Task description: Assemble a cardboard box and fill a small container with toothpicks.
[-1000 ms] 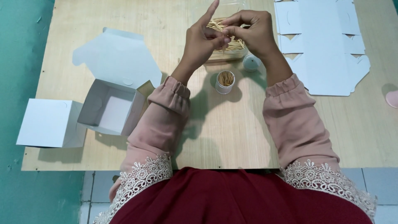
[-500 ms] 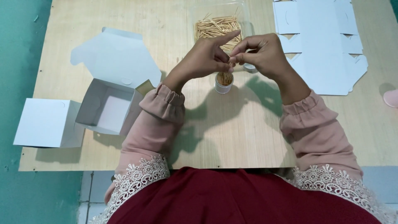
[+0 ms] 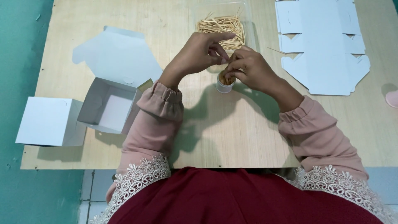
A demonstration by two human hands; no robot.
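Note:
A small white round container (image 3: 224,86) stands on the wooden table (image 3: 232,132), filled with toothpicks. My right hand (image 3: 251,68) hovers right over its mouth, fingers pinched on toothpicks that dip into it. My left hand (image 3: 199,52) is just to the left, fingertips meeting the right hand above the container. Behind both hands lies a clear tray (image 3: 245,16) holding a pile of loose toothpicks (image 3: 222,29).
An open white box (image 3: 108,105) with its lid flap raised sits at the left, a closed white box (image 3: 49,121) beside it at the table edge. Flat unfolded white box blanks (image 3: 323,41) lie at the right. A pink object (image 3: 391,98) peeks in at the right edge.
Both hands came down from the toothpick tray toward me and now sit over the small container; the pinched toothpicks are lowered into it.

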